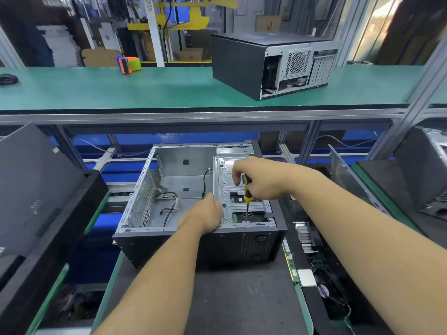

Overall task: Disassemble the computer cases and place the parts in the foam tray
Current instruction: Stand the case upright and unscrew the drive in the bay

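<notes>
- Computer case (pixel 183 189), side panel off, lies open-side up at the centre of the frame on a dark worktop (pixel 217 298); its bare metal interior holds a few loose black cables (pixel 169 209).
- A perforated metal drive bracket (pixel 232 189) fills the right part of the case.
- The right hand (pixel 263 180), just right of centre, is curled round the yellow-and-black handle of a screwdriver (pixel 247 197); the tool stands nearly upright, its tip down on the bracket's near edge.
- The left hand (pixel 205 213), just below centre, rests on the left edge of the bracket with its fingers bent over the rim, beside the screwdriver shaft.
- Both forearms reach in from the bottom of the frame.
- A second computer case (pixel 273 64), closed and lying on its side, sits on the green upper shelf (pixel 121 90) at upper right.
- An orange and green tape dispenser (pixel 129 64) stands on that shelf at upper left.
- At lower right, a black foam tray (pixel 314 305) holds a circuit board (pixel 290 259), a finned heatsink (pixel 304 235) and other parts.
- A dark panel (pixel 36 187) leans at the left edge.
</notes>
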### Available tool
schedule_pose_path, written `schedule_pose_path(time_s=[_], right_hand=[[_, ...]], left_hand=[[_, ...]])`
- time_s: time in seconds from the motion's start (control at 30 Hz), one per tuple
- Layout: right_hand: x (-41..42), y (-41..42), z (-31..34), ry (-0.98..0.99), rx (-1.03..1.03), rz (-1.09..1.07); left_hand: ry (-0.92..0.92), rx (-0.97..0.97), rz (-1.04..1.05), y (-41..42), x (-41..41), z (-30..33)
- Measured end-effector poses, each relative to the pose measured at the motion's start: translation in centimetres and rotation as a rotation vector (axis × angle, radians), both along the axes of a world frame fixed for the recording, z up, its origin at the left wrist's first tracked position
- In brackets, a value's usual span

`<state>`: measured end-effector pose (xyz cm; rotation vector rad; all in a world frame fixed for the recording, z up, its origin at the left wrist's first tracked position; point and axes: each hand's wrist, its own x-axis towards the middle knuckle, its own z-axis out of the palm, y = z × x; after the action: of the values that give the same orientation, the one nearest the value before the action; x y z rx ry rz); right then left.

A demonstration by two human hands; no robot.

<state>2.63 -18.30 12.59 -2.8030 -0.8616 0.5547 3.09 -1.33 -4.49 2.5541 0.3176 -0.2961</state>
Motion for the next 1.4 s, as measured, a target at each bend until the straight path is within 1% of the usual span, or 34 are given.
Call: schedule_pose_path(time_s=[0.07, 0.2, 0.27, 0.33, 0.53, 0.63, 0.67, 0.7, 0.77, 0.83, 0.9, 1.0, 1.1, 1.17, 1.23, 1.33, 1.4], right_hand=[[0.0, 0.1, -0.3, -0.006, -0.004, -0.01], [0.1, 0.7, -0.8, -0.206, -0.147, -0.095], [0.0, 0.8, -0.9, -0.274, -0.173, -0.088], [0.1, 0.8, -0.9, -0.254, -0.173, -0.052], [-0.1, 0.6, 0.1, -0.07, -0.1, 0.041], [-0.3, 0.4, 0.1, -0.001, -0.024, 0.022], [-0.3, 0.4, -0.1, -0.006, -0.015, 0.0], [-0.4, 0.5, -0.2, -0.037, -0.028, -0.033], [-0.2, 0.6, -0.4, -0.131, -0.135, -0.134], [0.1, 0.6, -0.4, -0.24, -0.268, -0.114], [0.3, 0.4, -0.7, -0.271, -0.266, -0.061], [0.4, 0.0, -0.6, -0.219, -0.142, -0.041], [0.1, -0.1, -0.2, -0.061, -0.023, 0.022], [0.0, -0.1, -0.2, 0.016, 0.009, 0.018], [-0.2, 0.1, -0.3, -0.034, -0.044, -0.009], [-0.2, 0.5, -0.4, -0.252, -0.223, -0.02], [0.0, 0.5, -0.5, -0.276, -0.206, -0.017]], left_hand=[[0.001, 0.004, -0.001, 0.1, 0.0, 0.0], [0.001, -0.006, -0.01, 0.1, 0.1, 0.0], [0.005, -0.016, -0.004, 0.1, 0.1, 0.0], [0.006, -0.022, -0.002, 0.0, 0.1, -0.1], [-0.005, -0.012, -0.004, 0.0, 0.1, -0.1], [0.0, -0.006, -0.001, 0.0, 0.1, -0.1], [0.001, -0.005, 0.0, 0.1, 0.1, -0.1], [0.001, -0.005, -0.001, 0.1, 0.1, -0.1], [0.002, -0.011, -0.006, 0.1, 0.0, 0.0], [-0.001, -0.024, -0.006, 0.0, 0.1, -0.1], [0.0, -0.035, -0.004, 0.1, 0.1, -0.1], [0.002, -0.03, 0.0, 0.1, 0.1, -0.1], [-0.001, -0.021, 0.003, 0.0, 0.0, 0.0], [-0.002, -0.005, 0.004, 0.0, 0.0, 0.1], [0.0, -0.005, 0.004, 0.0, 0.0, 0.0], [-0.001, -0.027, 0.001, 0.1, 0.0, -0.1], [-0.004, -0.035, -0.002, 0.1, 0.1, -0.2]])
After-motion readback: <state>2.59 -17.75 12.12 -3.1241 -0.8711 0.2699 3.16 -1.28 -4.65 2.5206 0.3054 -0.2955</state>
